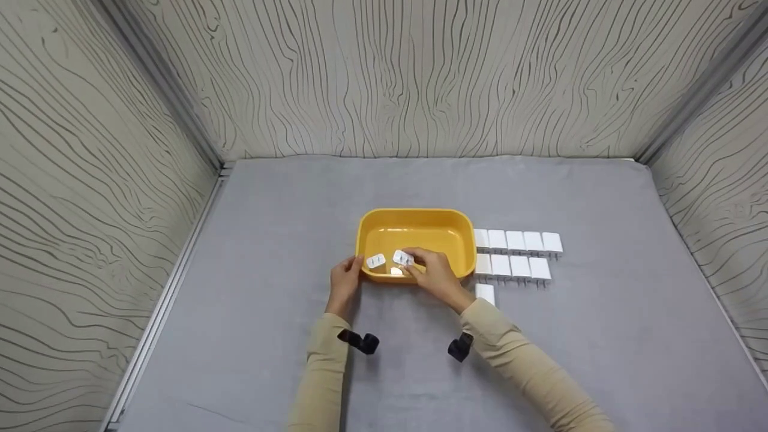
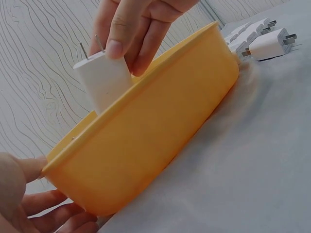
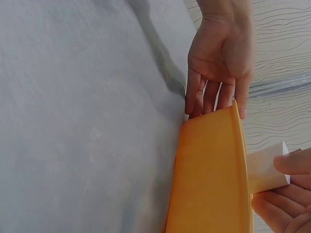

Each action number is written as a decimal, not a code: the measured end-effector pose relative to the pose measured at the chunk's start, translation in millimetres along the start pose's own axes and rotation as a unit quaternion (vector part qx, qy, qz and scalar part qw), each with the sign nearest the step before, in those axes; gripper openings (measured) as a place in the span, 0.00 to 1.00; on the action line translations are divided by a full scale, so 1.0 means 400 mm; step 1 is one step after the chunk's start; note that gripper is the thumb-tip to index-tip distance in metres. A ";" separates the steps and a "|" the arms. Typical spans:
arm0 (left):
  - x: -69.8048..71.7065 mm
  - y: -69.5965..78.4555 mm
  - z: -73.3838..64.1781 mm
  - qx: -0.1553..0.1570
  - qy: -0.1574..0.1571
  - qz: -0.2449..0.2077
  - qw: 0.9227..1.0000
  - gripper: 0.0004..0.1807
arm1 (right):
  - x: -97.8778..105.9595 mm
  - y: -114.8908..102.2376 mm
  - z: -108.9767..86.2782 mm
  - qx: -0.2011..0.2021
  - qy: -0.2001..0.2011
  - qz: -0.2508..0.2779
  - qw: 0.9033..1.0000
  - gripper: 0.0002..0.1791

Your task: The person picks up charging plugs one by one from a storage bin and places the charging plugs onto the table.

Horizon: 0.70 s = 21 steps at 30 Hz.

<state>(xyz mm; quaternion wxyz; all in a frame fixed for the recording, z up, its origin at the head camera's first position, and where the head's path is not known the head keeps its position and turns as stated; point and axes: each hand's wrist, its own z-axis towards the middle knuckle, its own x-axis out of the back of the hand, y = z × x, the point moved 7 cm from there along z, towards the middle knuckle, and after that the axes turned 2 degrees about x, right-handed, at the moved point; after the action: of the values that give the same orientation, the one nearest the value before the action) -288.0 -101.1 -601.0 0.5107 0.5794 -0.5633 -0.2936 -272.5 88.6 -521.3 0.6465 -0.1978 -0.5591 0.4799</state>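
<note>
In the head view, a yellow plastic tub stands on the grey cloth. My left hand holds its left end, thumb at the rim and fingers against the outer wall. My right hand pinches a white plug-in charger between thumb and fingers. That charger is partly below the tub's rim, its two metal prongs pointing up. Another white charger is inside the tub near the left end, prongs up. A small white patch beside it is too unclear to identify.
Right of the tub, more white chargers lie in a back row and a middle row, with one single charger in front. Their prongs face the near side. Patterned walls enclose the cloth-covered table at the back and sides.
</note>
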 end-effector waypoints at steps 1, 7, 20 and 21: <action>-0.001 -0.001 0.001 0.001 -0.001 -0.003 1.000 0.23 | 0.001 0.000 -0.003 -0.002 0.002 0.002 1.000 0.16; -0.001 -0.005 0.002 0.014 -0.002 -0.012 1.000 0.24 | 0.004 -0.002 -0.023 -0.009 0.019 0.013 1.000 0.16; 0.000 -0.005 -0.003 0.023 -0.002 -0.013 1.000 0.25 | 0.046 0.010 -0.069 -0.019 0.074 0.024 0.997 0.16; 0.000 -0.005 -0.003 0.020 -0.001 -0.014 1.000 0.24 | 0.048 0.012 -0.073 -0.018 0.077 0.022 0.997 0.16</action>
<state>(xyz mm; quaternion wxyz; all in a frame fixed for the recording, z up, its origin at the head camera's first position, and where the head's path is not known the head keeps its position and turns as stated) -286.1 -101.2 -602.6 0.4940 0.5968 -0.5617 -0.2902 -249.4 115.2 -523.4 0.6732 -0.2580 -0.5117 0.4674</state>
